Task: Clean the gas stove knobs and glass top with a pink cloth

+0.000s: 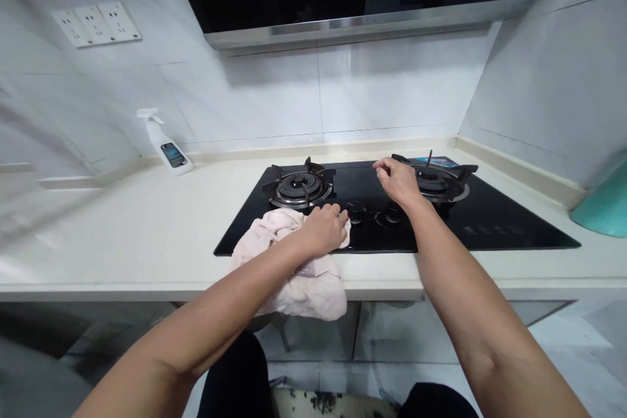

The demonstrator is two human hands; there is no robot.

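Left hand (325,230) grips pink cloth (309,297) overhanging white desk's (132,235) front edge; right hand (399,181), grip half-curled, hangs over gas hob (494,219).

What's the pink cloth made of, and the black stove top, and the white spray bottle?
The pink cloth looks like soft, matte fabric, maybe cotton or microfibre: it bunches in folds and droops over the counter edge. The black stove top is smooth and shiny, probably glass. The spray bottle seems to be plastic, judging by its smooth white moulded shape.
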